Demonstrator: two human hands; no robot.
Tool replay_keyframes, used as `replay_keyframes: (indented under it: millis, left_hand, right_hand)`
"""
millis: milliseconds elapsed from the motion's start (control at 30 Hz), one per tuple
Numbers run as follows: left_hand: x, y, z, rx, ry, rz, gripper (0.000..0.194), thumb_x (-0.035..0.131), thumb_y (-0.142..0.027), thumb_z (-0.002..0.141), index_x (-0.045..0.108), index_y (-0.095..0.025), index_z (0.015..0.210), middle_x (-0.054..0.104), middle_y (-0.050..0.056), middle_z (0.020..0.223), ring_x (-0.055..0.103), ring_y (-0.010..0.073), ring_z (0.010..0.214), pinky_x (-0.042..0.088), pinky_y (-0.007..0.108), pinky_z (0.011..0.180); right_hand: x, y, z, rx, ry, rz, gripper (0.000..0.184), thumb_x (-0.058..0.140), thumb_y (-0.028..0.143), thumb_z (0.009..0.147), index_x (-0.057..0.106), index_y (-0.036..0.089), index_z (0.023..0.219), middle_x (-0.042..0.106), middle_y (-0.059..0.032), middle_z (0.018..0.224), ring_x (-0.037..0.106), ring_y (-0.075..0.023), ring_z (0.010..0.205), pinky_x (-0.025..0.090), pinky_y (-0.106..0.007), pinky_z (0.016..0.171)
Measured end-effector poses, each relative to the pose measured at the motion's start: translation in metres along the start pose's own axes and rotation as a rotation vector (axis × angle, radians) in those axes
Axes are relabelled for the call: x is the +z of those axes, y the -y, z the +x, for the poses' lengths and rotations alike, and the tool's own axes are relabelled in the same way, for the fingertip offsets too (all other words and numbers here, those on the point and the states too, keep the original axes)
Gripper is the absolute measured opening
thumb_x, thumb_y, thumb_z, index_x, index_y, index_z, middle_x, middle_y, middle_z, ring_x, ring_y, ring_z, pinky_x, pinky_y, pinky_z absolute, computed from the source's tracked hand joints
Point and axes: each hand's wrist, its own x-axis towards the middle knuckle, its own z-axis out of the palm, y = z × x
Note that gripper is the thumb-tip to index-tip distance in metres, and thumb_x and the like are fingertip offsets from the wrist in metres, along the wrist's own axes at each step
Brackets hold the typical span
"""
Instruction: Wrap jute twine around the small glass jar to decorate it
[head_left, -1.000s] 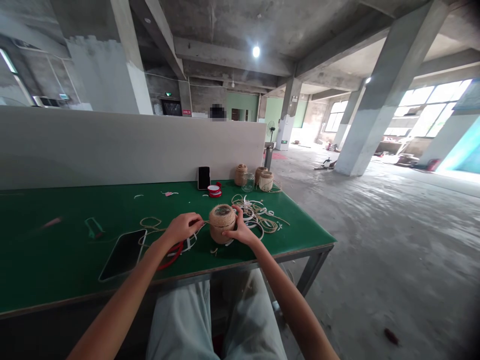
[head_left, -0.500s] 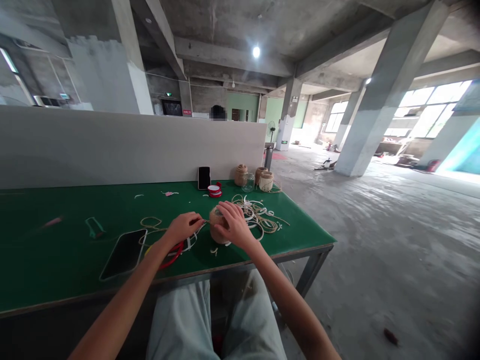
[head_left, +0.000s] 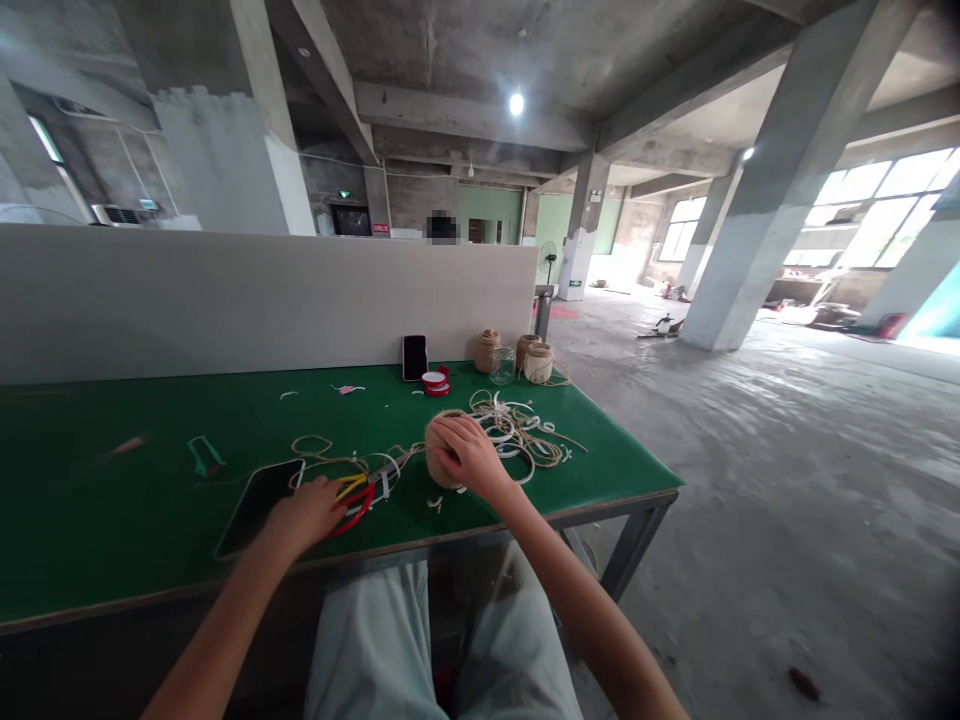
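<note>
A jar wrapped in brown twine (head_left: 439, 455) stands near the front of the green table (head_left: 150, 500). My right hand (head_left: 469, 455) lies over its top and side, fingers wrapped on it. My left hand (head_left: 304, 515) rests lower left, fingertips on the red-and-yellow scissors (head_left: 352, 500) beside a dark phone (head_left: 259, 495) lying flat. Whether the left fingers grip the scissors is unclear. A twine strand (head_left: 375, 462) runs from the jar toward the scissors.
A tangle of white and brown cord (head_left: 521, 435) lies right of the jar. At the back stand an upright phone (head_left: 415, 357), a red tape roll (head_left: 433, 381), a glass jar (head_left: 502, 366) and wrapped jars (head_left: 537, 362). A white partition (head_left: 262, 300) closes the far side.
My left hand let go of the twine and dropped back left to the scissors. My right hand stayed on the jar. The camera shifted slightly.
</note>
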Motion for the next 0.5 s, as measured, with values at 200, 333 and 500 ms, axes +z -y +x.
replay_keyframes:
  millis: [200,333,500]
  left_hand:
    - [0.000,-0.006,-0.008,0.058,-0.102,0.131,0.027,0.042,-0.029,0.081,0.062,-0.014,0.091,0.068,0.014,0.096,0.063,0.0298,0.088,0.039,0.040,0.077]
    - [-0.024,0.008,-0.011,-0.023,-0.150,0.003,0.029,0.044,-0.040,0.079,0.060,-0.019,0.089,0.069,0.009,0.086,0.064,0.0267,0.079,0.037,0.031,0.066]
    - [-0.056,0.039,-0.010,-0.243,-0.132,-0.034,0.038,0.042,-0.053,0.077,0.059,-0.023,0.095,0.069,0.004,0.081,0.060,0.0237,0.066,0.033,0.026,0.056]
  right_hand:
    - [0.001,0.002,-0.001,0.008,-0.033,0.007,0.040,0.047,0.022,0.087,0.052,0.022,0.127,0.059,-0.0073,0.126,0.051,-0.0233,0.118,0.033,-0.045,0.109]
    - [0.003,0.002,-0.002,-0.019,-0.062,-0.060,0.039,0.046,0.023,0.087,0.053,0.019,0.126,0.061,-0.0073,0.124,0.052,-0.0225,0.117,0.032,-0.042,0.110]
    - [0.001,-0.001,-0.003,-0.014,-0.047,-0.067,0.040,0.047,0.022,0.085,0.054,0.020,0.124,0.061,-0.0059,0.123,0.052,-0.0221,0.116,0.029,-0.042,0.111]
